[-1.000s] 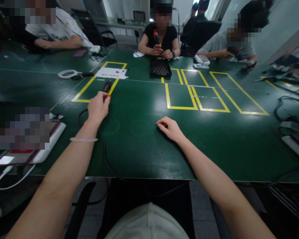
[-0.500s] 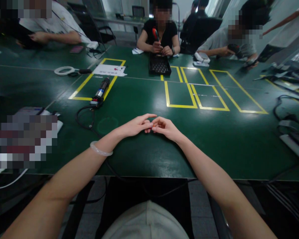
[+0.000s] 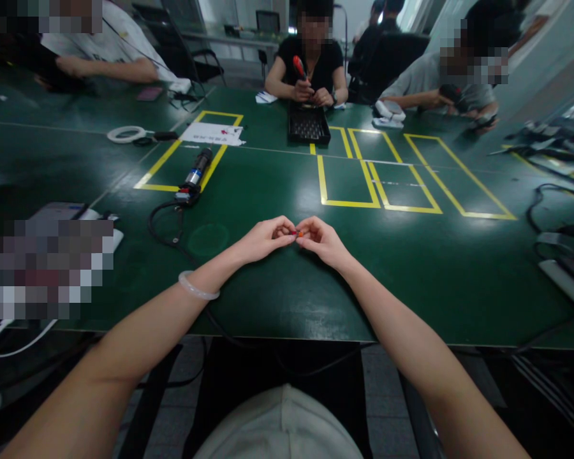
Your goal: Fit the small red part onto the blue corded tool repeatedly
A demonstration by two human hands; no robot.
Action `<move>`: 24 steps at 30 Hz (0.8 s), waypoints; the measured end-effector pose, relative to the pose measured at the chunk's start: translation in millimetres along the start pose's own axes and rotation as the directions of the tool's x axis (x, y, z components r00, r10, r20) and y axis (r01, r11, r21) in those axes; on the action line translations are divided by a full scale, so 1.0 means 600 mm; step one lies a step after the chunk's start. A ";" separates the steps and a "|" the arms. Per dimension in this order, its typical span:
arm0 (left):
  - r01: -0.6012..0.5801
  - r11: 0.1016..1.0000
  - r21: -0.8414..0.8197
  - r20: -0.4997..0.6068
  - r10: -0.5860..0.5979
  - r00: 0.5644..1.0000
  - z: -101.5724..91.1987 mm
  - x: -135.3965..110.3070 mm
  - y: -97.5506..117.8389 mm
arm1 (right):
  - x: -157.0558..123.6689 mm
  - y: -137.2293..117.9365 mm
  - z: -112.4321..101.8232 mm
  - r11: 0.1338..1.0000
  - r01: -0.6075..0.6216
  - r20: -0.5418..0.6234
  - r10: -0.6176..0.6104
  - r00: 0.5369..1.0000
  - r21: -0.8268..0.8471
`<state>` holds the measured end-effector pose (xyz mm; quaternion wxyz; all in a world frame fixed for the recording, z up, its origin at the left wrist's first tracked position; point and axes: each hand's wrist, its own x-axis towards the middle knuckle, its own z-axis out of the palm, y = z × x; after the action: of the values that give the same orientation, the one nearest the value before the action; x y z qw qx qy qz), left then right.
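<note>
My left hand [image 3: 270,238] and my right hand [image 3: 324,240] meet fingertip to fingertip, just above the green table [image 3: 277,299]. Between them is a small red and orange piece [image 3: 300,234], too small and too covered by fingers to name. The left thumb and fingers pinch its red end; the right thumb and fingers pinch the orange side. On the left wrist is a pale translucent bangle [image 3: 198,287].
Left of centre lies a black and silver cylindrical tool [image 3: 197,171] with a black cable. Yellow tape outlines [image 3: 349,204] mark the table. Across it, a person holds a red-handled tool [image 3: 299,66] over a black tray [image 3: 293,136]. A white sheet [image 3: 205,132] and a white cable coil [image 3: 124,134] lie left.
The left fingers, stretched out before, have curled into a pinch. The fingertips have drawn slightly apart, so more of the red and orange piece shows.
</note>
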<state>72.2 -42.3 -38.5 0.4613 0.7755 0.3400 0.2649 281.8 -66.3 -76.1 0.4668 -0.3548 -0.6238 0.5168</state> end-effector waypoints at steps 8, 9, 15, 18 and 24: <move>-0.157 0.970 0.186 -0.049 0.168 0.985 -0.002 -0.003 0.006 | 0.001 -0.002 -0.004 0.999 -0.052 -0.022 0.052 0.998 0.002; -0.155 0.969 0.193 -0.049 0.167 0.985 -0.002 -0.003 0.006 | 0.001 -0.002 -0.004 0.999 -0.043 -0.024 0.043 0.999 -0.011; -0.144 0.981 0.129 -0.064 0.153 0.986 0.000 -0.002 0.002 | -0.001 -0.003 -0.003 0.992 0.043 -0.022 -0.046 0.999 -0.117; -0.146 0.977 0.153 -0.069 0.158 0.985 0.001 -0.002 0.001 | -0.001 -0.004 -0.002 0.985 0.059 -0.023 -0.064 0.998 -0.160; -0.158 0.965 0.209 -0.074 0.177 0.981 0.003 -0.002 -0.002 | -0.003 -0.012 0.002 0.972 0.086 -0.056 -0.100 0.993 -0.218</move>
<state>72.1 -43.8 -40.7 0.3398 0.8313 0.3192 0.3025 281.6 -70.1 -69.5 0.4697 -0.3906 -0.6762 0.4118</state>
